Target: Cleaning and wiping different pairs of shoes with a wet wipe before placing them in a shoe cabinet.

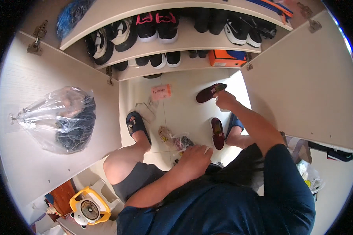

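My right hand (226,100) grips a maroon slip-on shoe (206,94) by its collar, over the pale tiled floor. Something white (223,110) shows beneath that palm; what it is cannot be made out. The matching maroon shoe (217,133) stands on the tiles beside my right slipper (234,124). Near my lap, my left hand (195,160) is curled, with a small white piece (207,149), perhaps tissue, between thumb and fingers. Just beyond it lies a clear plastic bag (184,141) with small items inside.
Open cabinet doors flank me, the left (106,117) bearing a hanging plastic bag (73,123), the right (300,82) bare. Shoes line the shelves (191,47) ahead, beside an orange shoebox (223,60). A printed card (161,92) lies on the floor. A yellow-white stool (106,194) and fan (90,209) stand behind left.
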### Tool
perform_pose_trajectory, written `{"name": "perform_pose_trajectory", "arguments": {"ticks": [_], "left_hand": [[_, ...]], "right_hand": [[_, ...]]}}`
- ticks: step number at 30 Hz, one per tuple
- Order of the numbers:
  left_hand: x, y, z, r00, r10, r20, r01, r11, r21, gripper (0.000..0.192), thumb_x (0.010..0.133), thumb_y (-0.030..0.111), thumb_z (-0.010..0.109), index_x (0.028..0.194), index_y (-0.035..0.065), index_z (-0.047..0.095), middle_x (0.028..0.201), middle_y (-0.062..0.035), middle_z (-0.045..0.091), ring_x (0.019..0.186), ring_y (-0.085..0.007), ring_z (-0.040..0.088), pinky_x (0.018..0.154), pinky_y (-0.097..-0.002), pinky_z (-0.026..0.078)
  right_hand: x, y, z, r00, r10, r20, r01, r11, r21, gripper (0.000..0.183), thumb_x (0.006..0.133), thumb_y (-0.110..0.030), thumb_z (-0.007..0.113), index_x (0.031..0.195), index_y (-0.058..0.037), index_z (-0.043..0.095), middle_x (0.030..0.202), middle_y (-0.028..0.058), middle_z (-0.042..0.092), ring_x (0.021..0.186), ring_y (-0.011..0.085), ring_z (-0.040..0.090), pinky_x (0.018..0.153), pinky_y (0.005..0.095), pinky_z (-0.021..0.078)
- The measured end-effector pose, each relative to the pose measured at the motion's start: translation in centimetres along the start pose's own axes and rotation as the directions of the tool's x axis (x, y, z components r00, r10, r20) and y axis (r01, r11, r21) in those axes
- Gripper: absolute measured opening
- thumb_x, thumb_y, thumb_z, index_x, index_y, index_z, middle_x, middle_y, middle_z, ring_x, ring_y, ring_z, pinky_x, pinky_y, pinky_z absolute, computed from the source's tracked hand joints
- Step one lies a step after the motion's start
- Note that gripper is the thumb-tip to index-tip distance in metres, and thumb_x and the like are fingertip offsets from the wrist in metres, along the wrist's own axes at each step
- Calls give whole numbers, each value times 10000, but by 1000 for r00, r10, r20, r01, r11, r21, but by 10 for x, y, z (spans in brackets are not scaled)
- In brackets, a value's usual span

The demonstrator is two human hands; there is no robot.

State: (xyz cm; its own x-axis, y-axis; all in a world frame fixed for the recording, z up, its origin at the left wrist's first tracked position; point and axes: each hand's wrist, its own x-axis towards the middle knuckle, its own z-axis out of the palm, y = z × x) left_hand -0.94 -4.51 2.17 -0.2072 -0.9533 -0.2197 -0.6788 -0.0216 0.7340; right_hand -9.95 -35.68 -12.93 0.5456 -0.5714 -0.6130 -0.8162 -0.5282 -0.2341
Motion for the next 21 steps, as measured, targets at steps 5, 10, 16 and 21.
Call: {"name": "perform_pose_trajectory", "arguments": {"ticks": [5, 10, 16, 21], "left_hand": [[-2, -7, -8, 998, -41, 54, 27, 970, 241, 472, 964, 181, 661, 1377, -37, 593, 1320, -280, 635, 1175, -438, 650, 1013, -553, 510], [-17, -36, 3, 993, -106, 53, 94, 976, 197, 495, 941, 156, 657, 1386, -50, 586, 1286, -283, 645, 1129, -437, 661, 990, -550, 514], [0, -49, 6, 981, -122, 152, 87, 971, 221, 489, 948, 181, 656, 1376, -47, 595, 1264, -279, 653, 1116, -436, 668, 965, -561, 526], [10, -49, 21, 982, -52, 184, 23, 987, 159, 482, 966, 220, 652, 1367, -41, 592, 1188, -261, 660, 1108, -431, 670, 929, -557, 547]], "right_hand": [[102, 100, 97, 963, -178, -204, 173, 984, -43, 597, 796, -151, 760, 1389, -147, 693, 1388, 198, 687, 1251, 368, 675, 1098, 417, 523], [99, 53, 141, 979, 203, 4, -160, 758, 633, 732, 796, -191, 827, 1487, -156, 592, 1351, 229, 684, 1243, 389, 674, 1064, 455, 537], [97, 15, 130, 863, 324, -389, -52, 820, 569, 943, 847, -101, 786, 1648, -163, 292, 1499, 251, 502, 1377, 446, 538, 1149, 495, 468], [124, 60, 145, 886, 168, -432, 130, 805, 579, 954, 780, -109, 832, 1608, -44, 361, 1459, 234, 572, 1362, 391, 570, 1140, 440, 486]]}}
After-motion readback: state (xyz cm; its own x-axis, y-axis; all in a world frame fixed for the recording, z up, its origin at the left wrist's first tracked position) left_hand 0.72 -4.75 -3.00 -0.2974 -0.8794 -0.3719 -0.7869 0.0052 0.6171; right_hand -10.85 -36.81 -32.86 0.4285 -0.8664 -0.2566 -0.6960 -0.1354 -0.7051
